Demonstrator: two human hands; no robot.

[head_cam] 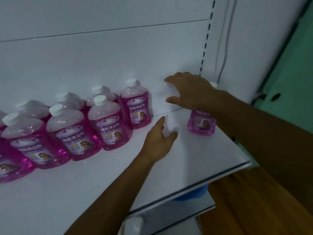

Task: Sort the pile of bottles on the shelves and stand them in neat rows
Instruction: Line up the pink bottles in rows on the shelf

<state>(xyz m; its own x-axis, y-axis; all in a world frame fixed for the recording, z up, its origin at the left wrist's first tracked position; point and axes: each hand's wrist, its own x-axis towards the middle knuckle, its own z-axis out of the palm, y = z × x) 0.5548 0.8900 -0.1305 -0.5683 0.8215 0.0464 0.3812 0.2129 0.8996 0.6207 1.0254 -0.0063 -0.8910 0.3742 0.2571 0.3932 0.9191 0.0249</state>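
Left arm: enters from the bottom centre, reaching up the frame.
Left hand (160,141): fingers straight and spread, holding nothing, over the white shelf (194,160).
Right hand (188,92): centre right, fingers spread wide, gripping nothing, hovering in front of the lone pink bottle (201,123).
Bottle rows (71,129): upright, left half of frame, against the back panel (118,53).

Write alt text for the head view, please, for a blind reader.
Two open bare hands, the left hand and the right hand, reach over a white shelf between upright rows of pink bottles and a lone pink bottle.
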